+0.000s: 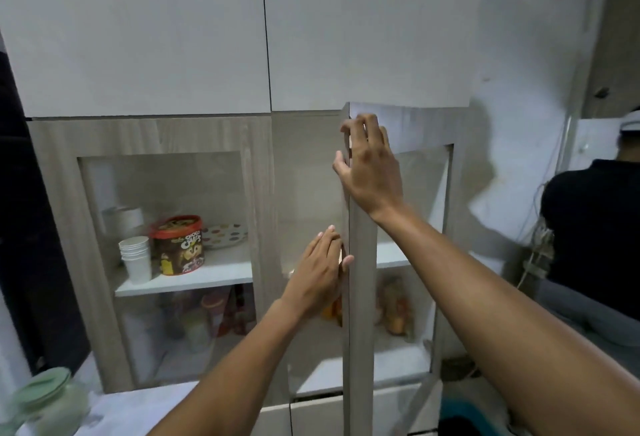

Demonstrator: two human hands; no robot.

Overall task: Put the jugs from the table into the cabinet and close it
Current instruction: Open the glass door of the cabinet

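From the head view, the right hand (369, 165) is curled over the free edge of the cabinet door (362, 297), fingers behind it; just below, the left hand (320, 271) lies flat and open at the same edge. Shutting now could pinch those fingers. A green-lidded jug (45, 401) sits on the counter (145, 411), far lower-left of both hands.

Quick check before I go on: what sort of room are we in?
Probably a home kitchen or pantry corner: a glass-door cabinet holding a chocolate cereal tub, stacked paper cups and a dotted plate.
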